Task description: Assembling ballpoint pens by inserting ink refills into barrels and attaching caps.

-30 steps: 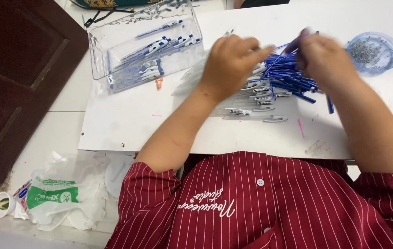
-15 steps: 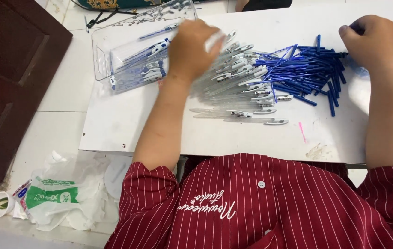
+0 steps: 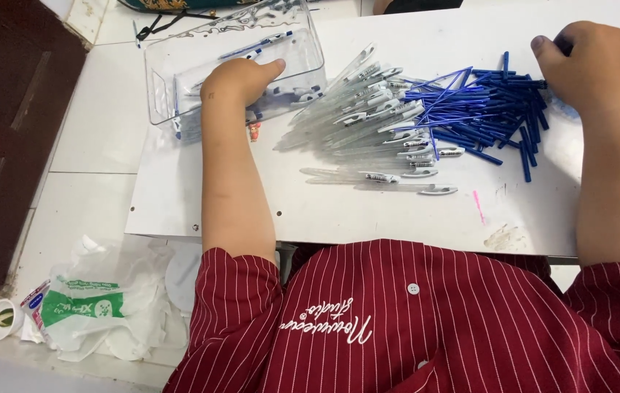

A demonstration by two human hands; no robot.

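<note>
The left hand [image 3: 241, 78] reaches into the clear plastic bin [image 3: 172, 62] at the far left of the white board [image 3: 201, 196], fingers curled loosely; whether they grip a pen there cannot be told. The right hand [image 3: 595, 67] rests at the far right, fingers bunched closed over the right end of the blue refills [image 3: 485, 109]; what it holds is hidden. The clear pen barrels [image 3: 368, 120] lie fanned between the hands, touching the refills.

plastic bag [image 3: 99, 316]: near left on the floor, crumpled, white with a green label.
small packet [image 3: 33, 306]: just left of it, white, blue and red.
</note>
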